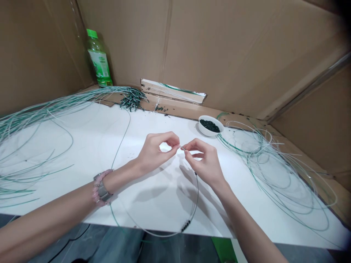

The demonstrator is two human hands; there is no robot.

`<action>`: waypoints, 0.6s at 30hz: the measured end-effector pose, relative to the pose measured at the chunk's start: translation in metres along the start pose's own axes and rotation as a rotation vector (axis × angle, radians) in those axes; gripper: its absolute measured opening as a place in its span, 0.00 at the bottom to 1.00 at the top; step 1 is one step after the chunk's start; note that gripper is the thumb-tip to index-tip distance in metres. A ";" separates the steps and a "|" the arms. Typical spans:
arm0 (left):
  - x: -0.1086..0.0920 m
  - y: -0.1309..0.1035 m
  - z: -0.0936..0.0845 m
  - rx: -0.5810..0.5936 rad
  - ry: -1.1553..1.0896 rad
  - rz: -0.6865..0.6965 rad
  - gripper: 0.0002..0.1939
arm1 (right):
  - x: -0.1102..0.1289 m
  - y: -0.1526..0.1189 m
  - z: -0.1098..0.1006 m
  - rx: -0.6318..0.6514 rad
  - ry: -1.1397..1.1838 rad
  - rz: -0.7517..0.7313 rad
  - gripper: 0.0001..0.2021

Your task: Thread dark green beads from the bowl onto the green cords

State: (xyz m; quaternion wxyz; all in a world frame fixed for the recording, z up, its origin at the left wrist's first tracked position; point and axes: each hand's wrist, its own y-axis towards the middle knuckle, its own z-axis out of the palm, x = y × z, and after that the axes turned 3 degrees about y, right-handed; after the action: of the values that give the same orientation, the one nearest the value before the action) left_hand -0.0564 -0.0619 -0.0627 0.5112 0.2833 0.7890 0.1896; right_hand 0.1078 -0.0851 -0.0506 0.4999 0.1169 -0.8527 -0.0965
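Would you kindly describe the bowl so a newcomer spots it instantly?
Follow the white tabletop to its far edge, below the brown cardboard wall. Just left of the green-and-white strand coils sits a small round white bowl, the only container filled with tiny dark beads.

– Where can we pass on our left?
– Over the white tabletop [90, 135], between the left hand [155, 151] and the strand bundle [49, 106], though a lone strand [121, 140] crosses that gap.
– And on our right?
– We have a narrower strip between the right hand [205, 160] and the loose coils [255, 157]; the white bowl [209, 133] stands at its far end.
– Below our hands?
– The beaded strand [197, 193] loops down past the near edge, in our way.
– Behind?
– The cardboard wall [214, 47] blocks us.
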 end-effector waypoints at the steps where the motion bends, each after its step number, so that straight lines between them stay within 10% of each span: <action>1: 0.001 0.001 -0.001 -0.015 -0.004 -0.004 0.04 | -0.002 0.002 -0.001 0.022 0.010 0.037 0.01; 18: 0.011 0.006 -0.002 -0.057 -0.122 -0.066 0.02 | -0.015 0.012 -0.006 0.197 0.112 0.119 0.07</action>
State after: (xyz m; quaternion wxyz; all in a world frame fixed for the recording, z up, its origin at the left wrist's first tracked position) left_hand -0.0599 -0.0499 -0.0662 0.5721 0.2536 0.7594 0.1777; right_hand 0.1190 -0.0697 -0.0563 0.5376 0.1200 -0.8343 0.0241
